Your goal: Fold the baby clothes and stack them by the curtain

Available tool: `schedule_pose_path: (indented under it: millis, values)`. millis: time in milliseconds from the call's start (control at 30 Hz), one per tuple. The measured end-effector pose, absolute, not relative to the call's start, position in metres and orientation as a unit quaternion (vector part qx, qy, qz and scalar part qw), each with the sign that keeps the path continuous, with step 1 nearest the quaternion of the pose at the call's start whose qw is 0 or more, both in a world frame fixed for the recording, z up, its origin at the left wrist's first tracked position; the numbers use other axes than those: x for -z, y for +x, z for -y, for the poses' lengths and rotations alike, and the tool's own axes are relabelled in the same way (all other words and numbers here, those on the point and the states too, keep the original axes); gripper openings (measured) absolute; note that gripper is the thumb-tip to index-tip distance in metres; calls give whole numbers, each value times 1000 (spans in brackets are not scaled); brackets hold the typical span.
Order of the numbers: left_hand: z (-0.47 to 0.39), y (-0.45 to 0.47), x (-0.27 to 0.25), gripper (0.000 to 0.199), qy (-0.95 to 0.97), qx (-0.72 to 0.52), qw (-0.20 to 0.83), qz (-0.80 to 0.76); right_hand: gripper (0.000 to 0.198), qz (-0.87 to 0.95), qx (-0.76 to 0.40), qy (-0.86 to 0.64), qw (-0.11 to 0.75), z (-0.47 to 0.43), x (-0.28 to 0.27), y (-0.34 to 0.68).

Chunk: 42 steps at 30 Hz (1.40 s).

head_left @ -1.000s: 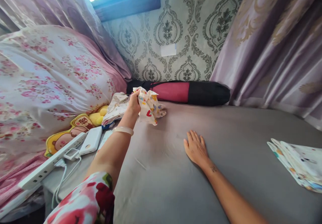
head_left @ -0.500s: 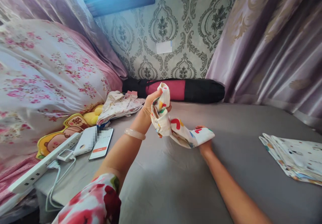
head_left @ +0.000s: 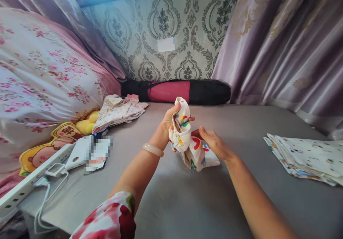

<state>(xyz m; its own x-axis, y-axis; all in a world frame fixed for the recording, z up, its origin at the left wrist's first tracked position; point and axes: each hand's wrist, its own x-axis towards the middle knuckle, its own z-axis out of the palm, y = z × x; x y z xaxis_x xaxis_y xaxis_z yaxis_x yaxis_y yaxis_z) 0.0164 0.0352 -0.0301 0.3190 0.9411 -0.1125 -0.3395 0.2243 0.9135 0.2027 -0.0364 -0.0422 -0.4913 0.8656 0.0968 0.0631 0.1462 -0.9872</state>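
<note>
A white cloth (head_left: 197, 153) printed with red, yellow, green and blue shapes hangs bunched and twisted above the bed. My left hand (head_left: 171, 119) is closed around its upper end, thumb in front and fingertips showing past the far side. A loop of the fabric stands up out of this grip, and the lower end trails to the right. Close against the cloth's right side is my right hand (head_left: 214, 142), with its thumb raised and fingers apart; some fingertips are hidden behind the fabric.
Folded printed cloths (head_left: 308, 158) lie at the right, a folded garment (head_left: 120, 112) at the back left. A phone (head_left: 99, 155), a white power strip (head_left: 34, 176) and a pig-shaped cushion (head_left: 43, 155) sit left. A black and red long bag (head_left: 171, 91) lies along the wall.
My right hand has let go of the cloth's lower right end and moved up and inward beside the bunched middle. That end has dropped. My left hand keeps its grip.
</note>
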Motion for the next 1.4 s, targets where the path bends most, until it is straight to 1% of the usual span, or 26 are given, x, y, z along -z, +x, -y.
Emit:
schedule_pose_path:
  millis: [67,167,267,333,433,533,633,700,833,1033,1133,1267,1400]
  values:
    - [-34,19,31,52,398,-453,718,-348,58,673,-561,-344,339,42,38,199]
    - [-36,19,33,46,378,-468,722,-342,46,674,-544,-359,348,42,38,198]
    - [-42,17,38,37,369,-482,719,-338,38,630,-549,-381,397,37,38,204]
    - [-45,13,41,31,359,-481,727,-334,38,593,-539,-399,446,33,37,212]
    - [-47,7,46,27,338,-468,751,-322,41,569,-473,-439,510,27,36,226]
    - [-48,5,49,30,334,-460,760,-315,39,567,-394,-477,544,21,38,239]
    - [-51,6,51,32,370,-494,721,-315,34,577,-320,-503,558,16,42,250]
    - [-54,7,52,32,410,-503,695,-309,31,579,-295,-515,560,13,44,256]
    - [-57,5,54,31,474,-486,666,-309,27,559,-297,-521,573,10,46,268]
    - [-51,3,46,39,552,-440,588,-394,19,546,-260,-540,585,7,44,276]
    - [-47,5,46,34,581,-435,525,-444,17,543,-239,-555,583,8,42,276]
    - [-44,7,51,21,596,-431,438,-517,15,523,-254,-567,584,13,36,271]
    - [-36,5,53,18,612,-419,401,-538,17,534,-257,-573,567,18,31,266]
